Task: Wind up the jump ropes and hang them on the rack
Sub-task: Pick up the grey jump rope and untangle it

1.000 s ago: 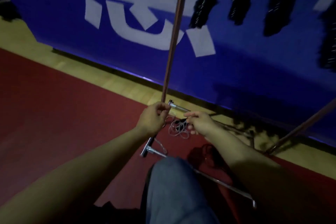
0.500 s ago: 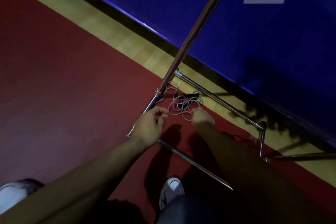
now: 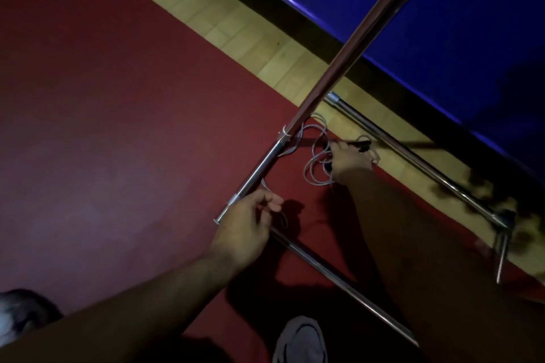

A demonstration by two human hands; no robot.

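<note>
Hands drop to floor for tangled jump rope (image 3: 317, 162) at foot of rack (image 3: 267, 163)

The thin grey rope lies in loose loops on the red floor (image 3: 118, 127) inside the rack's base, under the right hand (image 3: 351, 160), whose grip closes on its dark handle. The left hand (image 3: 247, 227), nearer the person, pinches a strand; a second ago both worked higher up. Winding, it seems, is only starting, hanging still to come

Head camera looks steeply down, close over the hands and red floor (image 3: 124, 132).
</note>
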